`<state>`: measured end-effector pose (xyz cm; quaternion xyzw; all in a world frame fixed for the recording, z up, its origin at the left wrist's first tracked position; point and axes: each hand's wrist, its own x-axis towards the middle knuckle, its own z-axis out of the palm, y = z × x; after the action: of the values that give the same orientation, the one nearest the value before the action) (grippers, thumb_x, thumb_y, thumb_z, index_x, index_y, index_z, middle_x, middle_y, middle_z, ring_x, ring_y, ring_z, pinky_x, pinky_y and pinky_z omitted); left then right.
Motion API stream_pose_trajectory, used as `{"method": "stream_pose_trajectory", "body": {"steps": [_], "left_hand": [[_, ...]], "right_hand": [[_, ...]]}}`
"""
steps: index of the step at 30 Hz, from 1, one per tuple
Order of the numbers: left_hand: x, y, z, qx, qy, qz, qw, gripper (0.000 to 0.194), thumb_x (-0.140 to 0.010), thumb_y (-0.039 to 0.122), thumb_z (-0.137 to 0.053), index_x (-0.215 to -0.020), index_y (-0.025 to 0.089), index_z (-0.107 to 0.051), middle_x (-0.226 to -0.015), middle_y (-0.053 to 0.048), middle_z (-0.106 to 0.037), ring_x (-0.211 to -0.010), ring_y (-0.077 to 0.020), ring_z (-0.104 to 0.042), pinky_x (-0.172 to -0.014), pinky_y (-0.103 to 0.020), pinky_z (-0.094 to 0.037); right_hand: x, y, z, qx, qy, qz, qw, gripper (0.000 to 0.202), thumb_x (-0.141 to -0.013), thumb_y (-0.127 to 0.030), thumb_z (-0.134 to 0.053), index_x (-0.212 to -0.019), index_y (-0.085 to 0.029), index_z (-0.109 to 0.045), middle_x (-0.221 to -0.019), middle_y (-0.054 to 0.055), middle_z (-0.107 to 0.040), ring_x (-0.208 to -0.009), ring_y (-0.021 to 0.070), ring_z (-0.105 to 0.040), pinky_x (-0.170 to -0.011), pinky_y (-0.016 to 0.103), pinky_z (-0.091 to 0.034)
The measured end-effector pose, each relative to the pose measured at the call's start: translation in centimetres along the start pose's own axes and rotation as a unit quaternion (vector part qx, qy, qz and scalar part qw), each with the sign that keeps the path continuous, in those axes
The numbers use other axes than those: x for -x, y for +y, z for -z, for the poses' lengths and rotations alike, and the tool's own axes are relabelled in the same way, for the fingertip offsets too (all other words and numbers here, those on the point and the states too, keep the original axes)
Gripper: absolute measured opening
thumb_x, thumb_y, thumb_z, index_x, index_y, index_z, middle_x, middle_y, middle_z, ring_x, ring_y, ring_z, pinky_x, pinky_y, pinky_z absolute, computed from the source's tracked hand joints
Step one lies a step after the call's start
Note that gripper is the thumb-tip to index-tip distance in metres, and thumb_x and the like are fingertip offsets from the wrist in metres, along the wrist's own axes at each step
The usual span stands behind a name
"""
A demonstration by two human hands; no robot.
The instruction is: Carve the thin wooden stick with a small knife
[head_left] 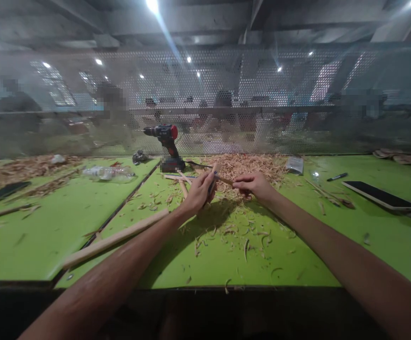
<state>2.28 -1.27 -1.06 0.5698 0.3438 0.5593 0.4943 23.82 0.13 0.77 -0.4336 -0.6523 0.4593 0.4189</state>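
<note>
thin straight stick (225, 180), one end pinched by right hand (250, 184); left hand (200, 192) curled round pale wood piece (216, 167) at other end; curly shavings (253, 163) behind.

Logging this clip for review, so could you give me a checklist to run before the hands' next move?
1. Left hand has a grip: ok, closed around a light wooden piece.
2. Right hand has a grip: ok, fingertips pinch a thin brownish strip.
3. Cutting edge located: cannot tell, the left hand hides too much.
4. Drill stable, apart from the hands: ok, upright on its base.
5. Table swept: not ok, shavings lie heaped behind the hands and scattered in front.
</note>
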Motion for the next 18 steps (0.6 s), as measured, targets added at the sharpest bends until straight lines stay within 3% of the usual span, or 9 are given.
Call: {"method": "stream_pose_trajectory", "body": {"steps": [10,18], "left_hand": [[-0.36,-0.37,0.46,0.035,0.057,0.025,0.997,0.052,-0.096,0.067,-0.058,-0.08,0.018,-0.059,-0.059,0.004,-0.054,-0.038,-0.0067,-0.044,-0.036,-0.02,-0.032],[-0.3,-0.38,0.41,0.024,0.041,0.026,0.999,0.041,-0.098,0.056,-0.059,-0.08,0.019,-0.057,-0.06,0.005,-0.053,-0.039,-0.0064,-0.044,-0.037,-0.019,-0.034]], "right_hand": [[0.07,-0.28,-0.05,-0.003,0.015,0.024,1.0,0.03,-0.062,-0.046,-0.093,-0.065,-0.023,-0.074,-0.05,0.0,-0.059,-0.045,0.0129,-0.046,-0.04,0.028,-0.034],[-0.1,-0.01,0.03,-0.013,0.037,0.034,0.999,0.05,-0.064,-0.057,-0.094,-0.062,-0.024,-0.057,-0.048,-0.002,-0.052,-0.042,0.0102,-0.04,-0.039,0.026,-0.026]]}}
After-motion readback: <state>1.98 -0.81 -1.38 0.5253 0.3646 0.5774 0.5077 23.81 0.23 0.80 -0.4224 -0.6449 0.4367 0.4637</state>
